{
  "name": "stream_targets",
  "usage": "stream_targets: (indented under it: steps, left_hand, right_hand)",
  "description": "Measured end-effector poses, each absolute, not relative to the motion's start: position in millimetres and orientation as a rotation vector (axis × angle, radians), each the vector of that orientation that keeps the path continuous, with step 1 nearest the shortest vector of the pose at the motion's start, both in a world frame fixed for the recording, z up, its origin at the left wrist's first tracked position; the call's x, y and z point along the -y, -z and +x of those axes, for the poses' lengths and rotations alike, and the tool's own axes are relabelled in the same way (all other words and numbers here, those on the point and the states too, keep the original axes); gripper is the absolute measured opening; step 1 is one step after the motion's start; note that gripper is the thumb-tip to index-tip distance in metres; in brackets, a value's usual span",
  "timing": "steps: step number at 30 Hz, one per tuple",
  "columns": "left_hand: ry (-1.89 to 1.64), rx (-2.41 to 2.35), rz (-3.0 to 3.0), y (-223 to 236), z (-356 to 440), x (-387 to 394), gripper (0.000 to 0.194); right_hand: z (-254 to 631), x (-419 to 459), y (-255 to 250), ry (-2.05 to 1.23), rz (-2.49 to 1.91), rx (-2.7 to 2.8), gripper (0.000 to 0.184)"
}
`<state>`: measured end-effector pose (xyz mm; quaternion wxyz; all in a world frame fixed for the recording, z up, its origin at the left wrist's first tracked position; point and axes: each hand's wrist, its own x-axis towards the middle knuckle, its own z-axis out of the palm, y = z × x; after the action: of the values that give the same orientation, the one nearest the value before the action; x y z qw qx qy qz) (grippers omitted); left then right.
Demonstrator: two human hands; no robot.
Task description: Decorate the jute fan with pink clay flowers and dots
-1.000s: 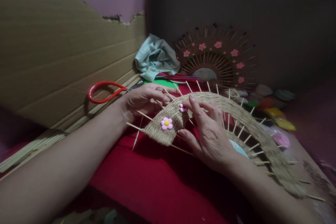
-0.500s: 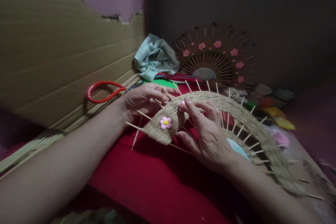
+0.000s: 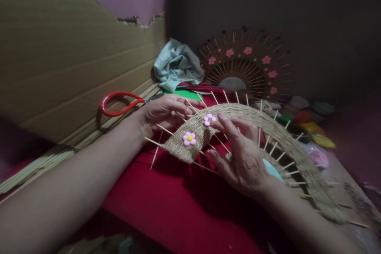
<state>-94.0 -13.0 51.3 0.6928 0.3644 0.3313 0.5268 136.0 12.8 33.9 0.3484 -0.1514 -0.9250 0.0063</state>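
A half-round fan (image 3: 264, 127) of woven twine on thin wooden sticks lies tilted before me. My left hand (image 3: 165, 113) grips its upper left edge, fingers bent around the sticks and partly hidden behind them. On the twine near that end sits a pink clay flower (image 3: 189, 139) with a yellow centre. Farther up the band, several pink petals (image 3: 209, 119) form a ring with no yellow centre. My right hand (image 3: 241, 151) hovers just right of these petals, index finger stretched out and thumb apart, holding nothing visible. Whether its fingertips touch the twine is unclear.
Red-handled scissors (image 3: 122, 104) lie beyond my left wrist. Behind stand a crumpled pale-blue cloth (image 3: 178, 64) and a finished-looking fan (image 3: 247, 61) with pink flowers. Bags of coloured clay (image 3: 320, 137) lie at right. Red fabric (image 3: 166, 202) spreads below; cardboard (image 3: 74, 55) stands left.
My right hand has drawn back slightly to the right from the second flower, its index finger lifting off, and the ring of pink petals now shows. My left hand keeps its grip.
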Motion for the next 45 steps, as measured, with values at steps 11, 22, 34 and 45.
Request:
stream_targets:
  steps: [11,22,34,45]
  left_hand:
    - [-1.181,-0.749,0.839,-50.5,-92.3,14.4,0.06]
    - [-1.179,-0.771,0.847,-52.3,-92.5,14.2,0.063]
    - [-1.201,-0.803,0.832,-51.7,-92.4,13.3,0.059]
    - [-1.217,-0.849,0.819,-51.9,-92.4,14.7,0.054]
  right_hand:
    - [131.7,-12.1,-30.4,0.146,-0.424,2.451,0.06]
    - [132.2,-12.3,-31.8,0.096,-0.366,2.45,0.06]
    - [134.7,-14.6,-35.1,-0.06,-0.492,2.321,0.068]
    - [128.9,-16.4,-32.6,-0.056,-0.538,2.482,0.068]
